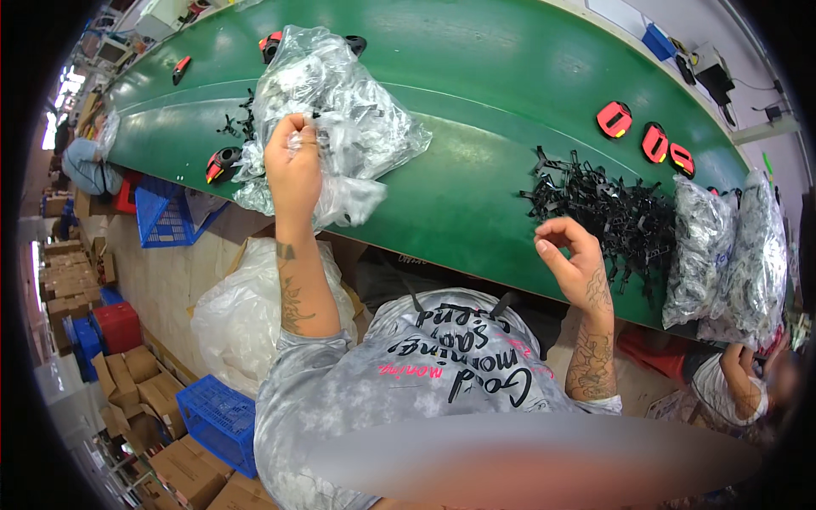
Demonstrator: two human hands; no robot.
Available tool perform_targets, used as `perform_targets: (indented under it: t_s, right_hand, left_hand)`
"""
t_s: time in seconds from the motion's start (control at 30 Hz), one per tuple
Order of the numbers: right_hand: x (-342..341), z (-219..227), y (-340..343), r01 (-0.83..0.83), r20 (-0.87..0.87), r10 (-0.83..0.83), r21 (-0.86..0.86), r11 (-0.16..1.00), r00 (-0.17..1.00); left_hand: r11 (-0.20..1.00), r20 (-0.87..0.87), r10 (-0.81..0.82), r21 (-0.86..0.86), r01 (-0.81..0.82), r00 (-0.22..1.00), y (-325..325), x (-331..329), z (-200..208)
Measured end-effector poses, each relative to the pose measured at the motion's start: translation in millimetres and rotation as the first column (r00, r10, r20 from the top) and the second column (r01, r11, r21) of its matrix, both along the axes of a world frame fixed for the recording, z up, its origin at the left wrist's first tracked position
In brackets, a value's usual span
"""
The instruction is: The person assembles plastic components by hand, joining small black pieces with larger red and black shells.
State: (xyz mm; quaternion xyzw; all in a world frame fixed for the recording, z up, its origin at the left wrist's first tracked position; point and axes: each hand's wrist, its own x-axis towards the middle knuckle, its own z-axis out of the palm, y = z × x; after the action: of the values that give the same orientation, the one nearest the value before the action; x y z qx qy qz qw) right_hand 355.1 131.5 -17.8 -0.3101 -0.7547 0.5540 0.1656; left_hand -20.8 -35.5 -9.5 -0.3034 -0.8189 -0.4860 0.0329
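Bunched clear plastic is pinched in the fingers of my left hand (295, 166), at the near side of a large plastic bag (340, 93). The bag lies crumpled on the left half of the green table; its contents are hard to make out through the film. On the right, my right hand (578, 263) hovers by the table's near edge, its fingers loosely curled with a small gap to the thumb. Nothing shows between them. Just beyond it spreads a heap of black plastic brackets (608, 208). A few more black brackets (246, 119) lie beside the bag.
Red-and-black oval parts (614, 120) are scattered along the green table (467, 170). Filled plastic bags (701, 246) stand at its right end, near another person (735, 387). Blue crates (217, 416), cardboard boxes (183, 472) and a large plastic sack (234, 310) are on the floor at left.
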Motion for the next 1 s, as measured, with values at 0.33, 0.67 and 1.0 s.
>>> perform_targets:
  t_s: [0.33, 0.67, 1.0]
  right_hand:
    - [-75, 36, 9, -0.015, 0.081, 0.023, -0.091, 0.996, 0.996]
    - [-32, 14, 20, 0.318, -0.429, -0.403, -0.257, 0.913, 0.809]
    - [-31, 10, 25, -0.015, -0.476, -0.226, -0.45, 0.893, 0.85]
  left_hand:
    - [0.656, 0.446, -0.75, 0.599, 0.46, 0.489, 85, 133, -7]
    - [0.616, 0.622, -0.691, 0.239, 0.751, 0.368, 94, 118, -24]
    - [0.513, 0.683, -0.685, 0.7, 0.497, -0.254, 104, 158, -38]
